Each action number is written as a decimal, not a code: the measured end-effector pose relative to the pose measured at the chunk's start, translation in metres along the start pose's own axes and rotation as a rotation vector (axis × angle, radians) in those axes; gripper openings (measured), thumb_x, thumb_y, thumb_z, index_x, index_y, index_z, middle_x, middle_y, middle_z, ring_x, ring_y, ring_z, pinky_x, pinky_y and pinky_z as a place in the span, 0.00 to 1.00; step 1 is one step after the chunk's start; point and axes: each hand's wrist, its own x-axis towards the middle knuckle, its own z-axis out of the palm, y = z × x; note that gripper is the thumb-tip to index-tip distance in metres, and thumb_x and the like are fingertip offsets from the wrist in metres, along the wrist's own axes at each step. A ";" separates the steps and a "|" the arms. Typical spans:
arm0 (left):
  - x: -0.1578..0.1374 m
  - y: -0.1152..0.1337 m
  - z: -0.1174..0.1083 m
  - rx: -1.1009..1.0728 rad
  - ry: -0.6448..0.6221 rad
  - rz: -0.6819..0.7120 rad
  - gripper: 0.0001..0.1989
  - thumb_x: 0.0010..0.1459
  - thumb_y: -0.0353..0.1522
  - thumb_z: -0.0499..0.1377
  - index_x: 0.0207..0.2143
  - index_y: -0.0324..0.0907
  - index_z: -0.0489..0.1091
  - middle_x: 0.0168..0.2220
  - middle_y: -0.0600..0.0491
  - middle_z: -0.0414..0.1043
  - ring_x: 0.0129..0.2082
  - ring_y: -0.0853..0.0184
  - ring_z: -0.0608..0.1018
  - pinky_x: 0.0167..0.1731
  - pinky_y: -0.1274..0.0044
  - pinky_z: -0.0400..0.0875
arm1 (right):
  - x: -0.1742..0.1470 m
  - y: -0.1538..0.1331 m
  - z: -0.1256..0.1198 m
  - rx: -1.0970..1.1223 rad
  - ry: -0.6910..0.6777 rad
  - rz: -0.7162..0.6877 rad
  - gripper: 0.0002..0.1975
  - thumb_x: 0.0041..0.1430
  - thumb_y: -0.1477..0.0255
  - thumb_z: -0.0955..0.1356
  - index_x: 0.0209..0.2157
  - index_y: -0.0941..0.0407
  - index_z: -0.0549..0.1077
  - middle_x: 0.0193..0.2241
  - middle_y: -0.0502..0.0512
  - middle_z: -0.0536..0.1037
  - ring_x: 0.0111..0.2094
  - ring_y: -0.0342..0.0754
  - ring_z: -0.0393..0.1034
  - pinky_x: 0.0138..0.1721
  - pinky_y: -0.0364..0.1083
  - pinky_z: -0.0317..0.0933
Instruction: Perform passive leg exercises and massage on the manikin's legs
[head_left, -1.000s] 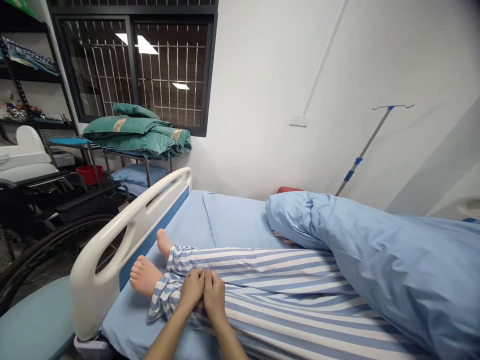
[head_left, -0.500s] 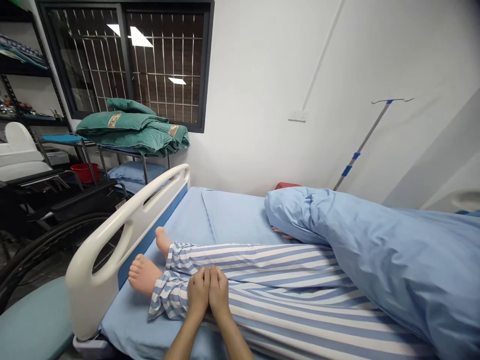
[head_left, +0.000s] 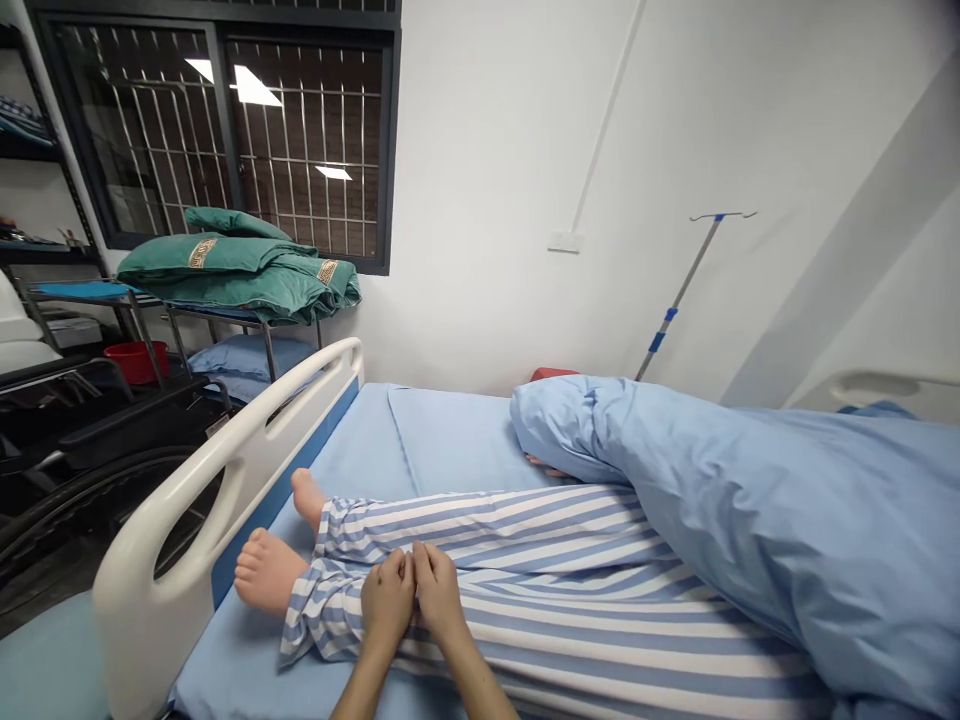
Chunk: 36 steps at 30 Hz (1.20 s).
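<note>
I'm watching from the head view, where my left hand [head_left: 388,597] and right hand [head_left: 439,594] are resting side by side on striped trousers [head_left: 540,610]. Both are curling into narrow, loose fists with the knuckles up, and the two are meeting, or almost meeting, at the thumb side. My fingertips are hiding underneath, so I cannot tell whether they're pinching the cloth or only lying on it.

The trousers are covering two legs stretched along the bed [head_left: 450,435], and my hands are sitting over the lower part of the nearer leg, above the cuff. Beyond the cuffs, the near foot [head_left: 268,572] and the far foot [head_left: 307,500] are showing bare, with the toes pointing up and towards the footboard [head_left: 253,472].

On my right, a blue quilt [head_left: 720,490] is bunching across the upper legs. Behind it, a drip stand [head_left: 690,272] is leaning in my view against the white wall [head_left: 472,200].

Past the footboard, I'm seeing a black wheelchair [head_left: 127,418], and farther back a red bucket [head_left: 137,362] is standing near a rack. Green bedding [head_left: 247,272] is lying piled under the barred window [head_left: 300,130], with blue pillows [head_left: 247,355] sitting below it.
</note>
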 end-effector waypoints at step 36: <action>0.006 0.020 0.016 -0.300 0.006 0.020 0.16 0.56 0.36 0.43 0.21 0.42 0.62 0.22 0.51 0.70 0.25 0.67 0.70 0.30 0.76 0.61 | 0.002 -0.001 -0.015 0.034 0.044 0.028 0.20 0.58 0.60 0.58 0.18 0.56 0.62 0.16 0.50 0.67 0.20 0.43 0.58 0.23 0.42 0.47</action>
